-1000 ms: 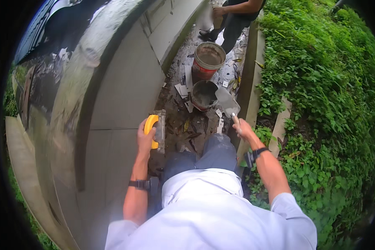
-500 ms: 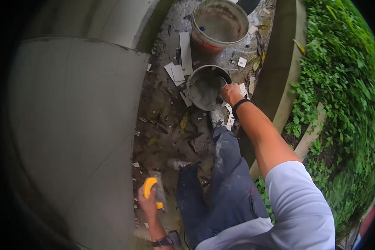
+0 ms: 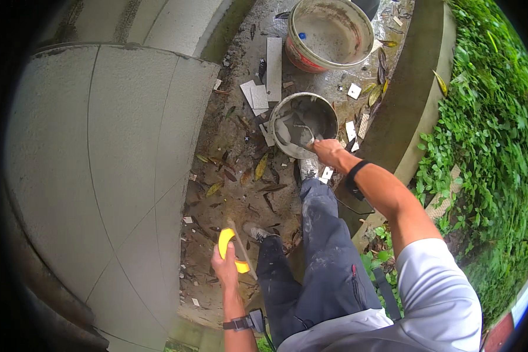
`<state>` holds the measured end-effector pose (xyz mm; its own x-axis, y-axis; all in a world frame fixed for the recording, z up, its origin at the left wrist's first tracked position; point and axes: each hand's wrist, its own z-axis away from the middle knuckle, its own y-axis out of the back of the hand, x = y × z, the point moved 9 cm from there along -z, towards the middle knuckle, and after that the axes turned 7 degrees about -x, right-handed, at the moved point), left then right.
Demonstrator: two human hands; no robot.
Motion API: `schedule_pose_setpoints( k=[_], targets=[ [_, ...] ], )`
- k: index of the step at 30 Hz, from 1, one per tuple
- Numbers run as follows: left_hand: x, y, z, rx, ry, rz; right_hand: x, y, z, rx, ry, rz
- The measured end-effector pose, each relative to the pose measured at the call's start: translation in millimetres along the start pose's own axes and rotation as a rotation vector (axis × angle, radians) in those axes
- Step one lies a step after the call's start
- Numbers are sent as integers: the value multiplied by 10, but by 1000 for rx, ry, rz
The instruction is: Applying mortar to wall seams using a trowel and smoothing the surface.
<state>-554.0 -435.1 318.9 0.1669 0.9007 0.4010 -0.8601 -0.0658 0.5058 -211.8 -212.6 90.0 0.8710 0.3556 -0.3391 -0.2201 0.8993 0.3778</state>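
Note:
My left hand (image 3: 225,267) grips the yellow handle of a float (image 3: 226,239), whose plate is seen nearly edge-on beside my legs. My right hand (image 3: 328,149) is closed on a trowel (image 3: 304,130) inside the smaller bucket (image 3: 278,110), which holds wet grey mortar; the blade is partly buried or hidden in it. Just beyond stands a larger white and red bucket (image 3: 301,57), with grey residue and a small blue object inside.
Grey rendered surface (image 3: 94,176) with scored lines fills the left. Leaves and loose white tile pieces (image 3: 258,97) litter the wet ground (image 3: 229,146). A concrete edge (image 3: 422,94) and green plants (image 3: 493,146) border the right. A person's dark leg (image 3: 366,7) shows beyond the buckets.
My view has tilted down. My right hand, earlier holding the trowel raised, has reached down into the smaller bucket with it. My left hand still holds the float, now lower in view.

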Motion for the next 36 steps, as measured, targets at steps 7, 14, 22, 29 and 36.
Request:
schedule_pose_setpoints(
  k=[7,14,22,29,36],
  targets=[
    [109,-220,-57,-114,-4,290,697,-116,915,77,46,-134],
    [381,-758,259,-721,143,1043,426,-208,2366,345,45,-664],
    [1856,-1338,1654,-1036,-180,940,-1410,112,3849,653,73,-1045],
    [1932,-715,2396,-1189,-606,807,-2397,289,4471,1091,334,-957],
    [2010,-273,2945,-1369,-506,971,-2956,511,4886,1265,646,-849]
  ],
)
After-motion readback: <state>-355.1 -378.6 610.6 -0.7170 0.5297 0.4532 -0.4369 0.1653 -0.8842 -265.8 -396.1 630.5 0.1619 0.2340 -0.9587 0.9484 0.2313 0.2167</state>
